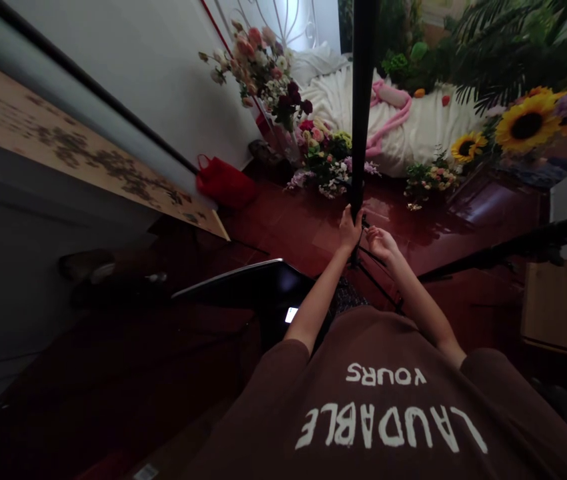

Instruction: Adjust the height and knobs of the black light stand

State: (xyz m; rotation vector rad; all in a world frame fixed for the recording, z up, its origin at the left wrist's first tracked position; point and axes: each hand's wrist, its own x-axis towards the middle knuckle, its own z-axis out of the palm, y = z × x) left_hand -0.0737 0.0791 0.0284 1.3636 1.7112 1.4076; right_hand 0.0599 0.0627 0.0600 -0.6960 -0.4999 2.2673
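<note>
A black upright pole (362,100) rises from a stand with thin black legs (378,283). My left hand (350,228) is wrapped round the lower part of this pole. Close on its right, my right hand (382,243) has its fingers curled together at a small dark part on the pole's side, perhaps a knob. What those fingertips hold is too small to make out.
Flowers (331,160) and a white draped cloth (413,147) lie beyond the pole, with sunflowers (521,125) at right. A red bag (226,181) stands by the left wall. A dark screen (263,283) is beside my left forearm. Another black pole (518,245) slants at right.
</note>
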